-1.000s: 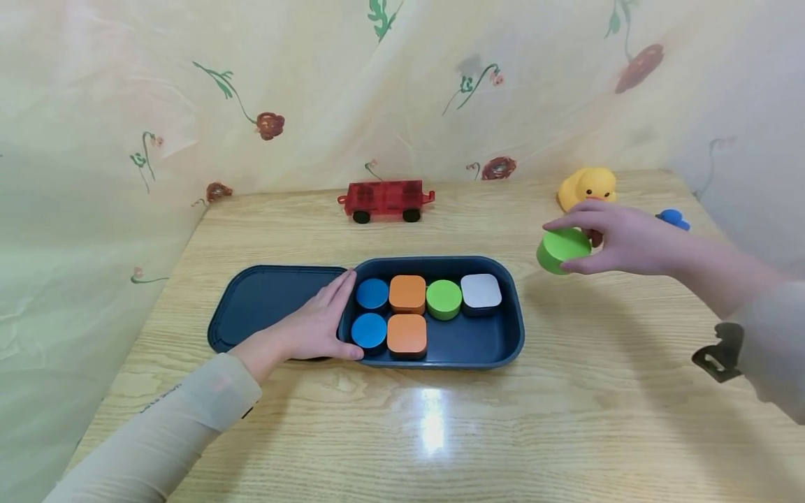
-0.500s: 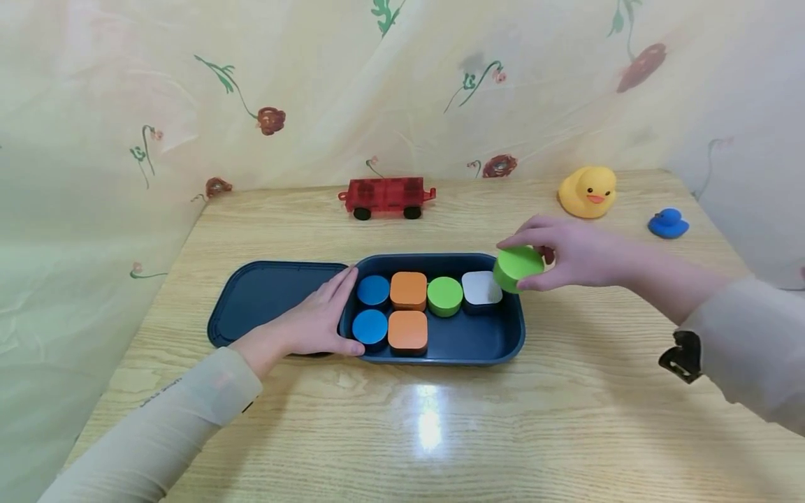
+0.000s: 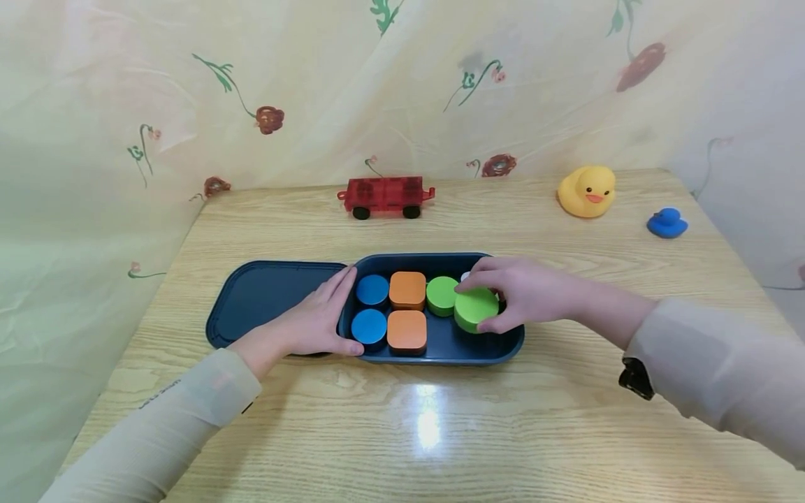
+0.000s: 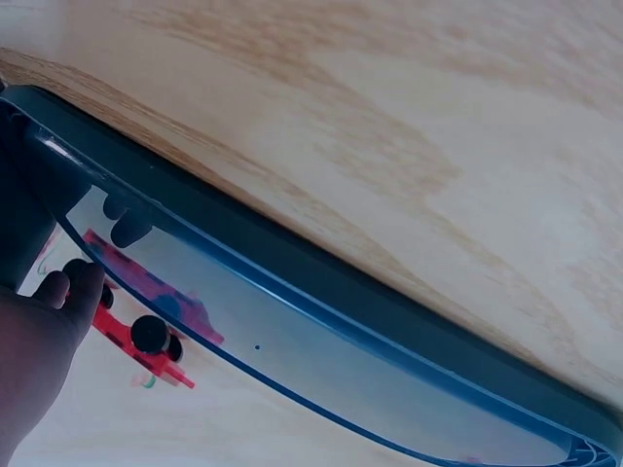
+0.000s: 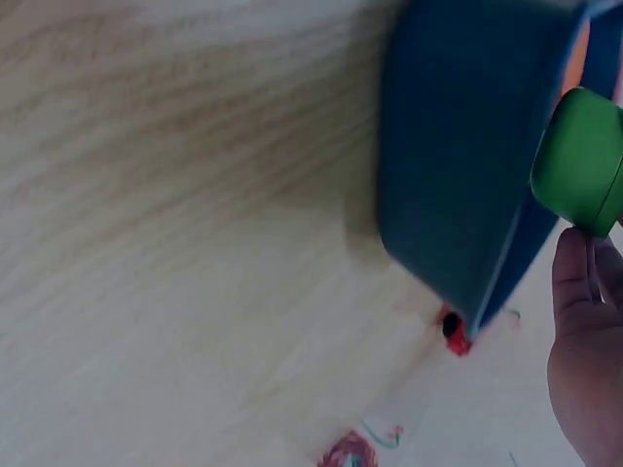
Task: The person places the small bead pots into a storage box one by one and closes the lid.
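My right hand (image 3: 525, 290) pinches a round green container (image 3: 476, 309) between thumb and fingers, over the right half of a dark blue box (image 3: 453, 360). In the right wrist view the green container (image 5: 581, 161) overlaps the box's rim. Against the box's left end rests my left hand (image 3: 314, 318), fingers straight along the rim, thumb at the near corner. Inside the box sit two round blue containers (image 3: 369, 326), two square orange ones (image 3: 407, 331) and another round green one (image 3: 442, 295). A white-topped square container (image 3: 465, 276) is mostly hidden behind my right hand.
A dark blue lid (image 3: 270, 293) lies left of the box, partly under my left forearm. Toward the back stand a red toy wagon (image 3: 385, 196), a yellow rubber duck (image 3: 587, 191) and a small blue duck (image 3: 667, 223). A flowered cloth (image 3: 352, 84) hangs behind the table.
My right hand has carried the green container leftward and down, from beside the yellow duck to over the box. My left hand has stayed at the box's left end.
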Tool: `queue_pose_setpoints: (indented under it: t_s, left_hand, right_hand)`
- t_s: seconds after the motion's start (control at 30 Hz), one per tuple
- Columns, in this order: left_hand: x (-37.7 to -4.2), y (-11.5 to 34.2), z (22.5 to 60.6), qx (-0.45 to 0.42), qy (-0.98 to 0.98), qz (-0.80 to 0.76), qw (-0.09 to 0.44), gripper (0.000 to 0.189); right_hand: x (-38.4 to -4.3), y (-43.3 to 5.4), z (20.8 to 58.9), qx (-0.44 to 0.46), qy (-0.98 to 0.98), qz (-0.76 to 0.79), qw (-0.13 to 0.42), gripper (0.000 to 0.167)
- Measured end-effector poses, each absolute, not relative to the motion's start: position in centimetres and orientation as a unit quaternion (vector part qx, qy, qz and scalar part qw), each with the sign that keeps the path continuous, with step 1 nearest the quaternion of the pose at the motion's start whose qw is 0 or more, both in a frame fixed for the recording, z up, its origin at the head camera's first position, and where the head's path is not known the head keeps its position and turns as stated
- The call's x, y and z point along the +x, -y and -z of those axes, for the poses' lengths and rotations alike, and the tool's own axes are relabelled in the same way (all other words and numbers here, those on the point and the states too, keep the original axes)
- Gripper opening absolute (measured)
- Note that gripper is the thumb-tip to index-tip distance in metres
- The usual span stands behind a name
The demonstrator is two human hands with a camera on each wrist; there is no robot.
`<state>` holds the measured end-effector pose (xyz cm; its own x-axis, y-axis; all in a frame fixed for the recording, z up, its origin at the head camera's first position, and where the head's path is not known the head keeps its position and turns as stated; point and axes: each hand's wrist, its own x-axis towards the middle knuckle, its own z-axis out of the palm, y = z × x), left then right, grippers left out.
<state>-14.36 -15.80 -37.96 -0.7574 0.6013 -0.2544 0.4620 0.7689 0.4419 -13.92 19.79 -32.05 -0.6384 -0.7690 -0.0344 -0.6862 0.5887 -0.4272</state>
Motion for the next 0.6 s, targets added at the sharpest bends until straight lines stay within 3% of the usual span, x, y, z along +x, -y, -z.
queue_pose_setpoints:
  t_s: [0.6]
  left_hand:
    - [-14.3, 15.8, 37.9, 0.285, -0.918, -0.19, 0.197, 0.119]
  right_hand:
    - [-11.7, -16.4, 35.1, -0.333, -0.913, 0.203, 0.123, 0.05]
